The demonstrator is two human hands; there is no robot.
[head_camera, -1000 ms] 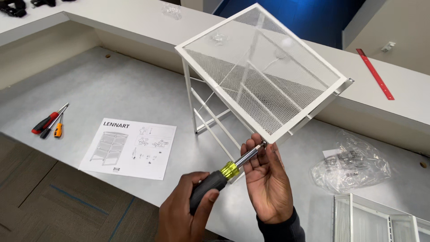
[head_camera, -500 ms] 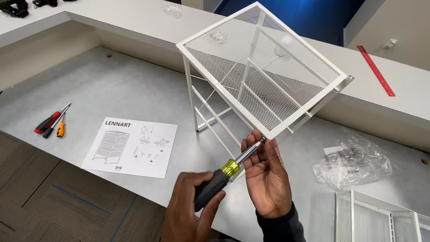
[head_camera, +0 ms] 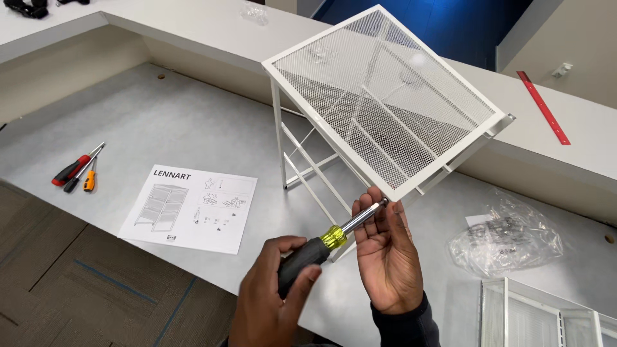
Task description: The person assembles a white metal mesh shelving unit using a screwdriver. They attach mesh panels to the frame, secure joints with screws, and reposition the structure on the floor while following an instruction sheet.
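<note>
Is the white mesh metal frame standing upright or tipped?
Tipped: the white mesh metal frame leans, its mesh panel slanted, lower corner near the right hand.

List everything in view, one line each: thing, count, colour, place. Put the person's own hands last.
mesh frame: one, white metal, tilted on the table, centre
screwdriver: one, black handle with yellow collar, steel shaft, tip near the frame's lower edge
instruction sheet: one, white, flat on the table, left of centre
small screwdrivers: three, red, black and orange handles, far left
plastic bag: one, clear, small parts inside, right
mesh panel: one, white, bottom right corner
ruler: one, red, upper ledge, right
table: one, grey
left hand: grips the screwdriver handle
right hand: open, fingers against the shaft
</note>
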